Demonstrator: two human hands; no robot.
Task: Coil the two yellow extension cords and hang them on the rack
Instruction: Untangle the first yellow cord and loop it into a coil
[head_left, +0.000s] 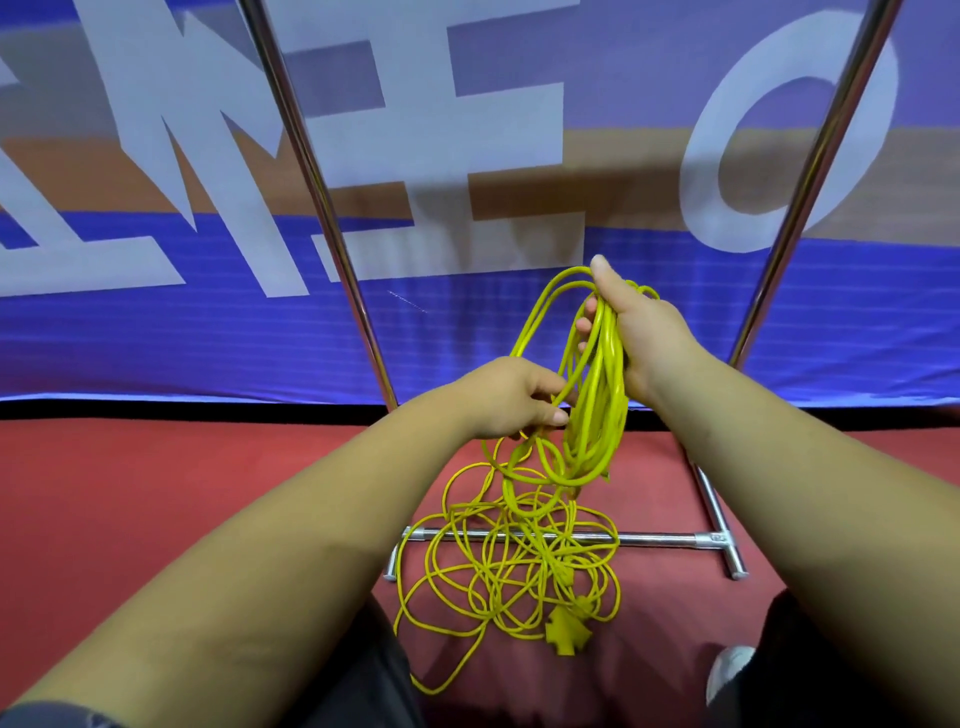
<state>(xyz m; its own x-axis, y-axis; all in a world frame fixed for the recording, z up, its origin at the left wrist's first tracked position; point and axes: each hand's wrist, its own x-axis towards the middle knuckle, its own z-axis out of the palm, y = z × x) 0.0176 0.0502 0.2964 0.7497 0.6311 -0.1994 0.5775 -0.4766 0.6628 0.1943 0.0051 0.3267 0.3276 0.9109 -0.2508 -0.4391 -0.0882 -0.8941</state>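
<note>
My right hand (631, 332) grips the top of a bundle of yellow cord loops (597, 415) that hangs down in front of me. My left hand (511, 397) pinches a strand of the same cord just left of the bundle. Below them a loose tangle of yellow cord (514, 566) lies on the red floor, partly over the rack's bottom crossbar (660, 539). A yellow multi-outlet socket end (565, 631) sits at the tangle's near side. I cannot tell where one cord ends and the other begins.
Two chrome uprights of the rack, the left pole (311, 182) and the right pole (821, 166), rise in front of a blue banner (156, 332) with large white letters. A rack foot (727, 540) lies at the right. My white shoe (730, 670) shows at the bottom right.
</note>
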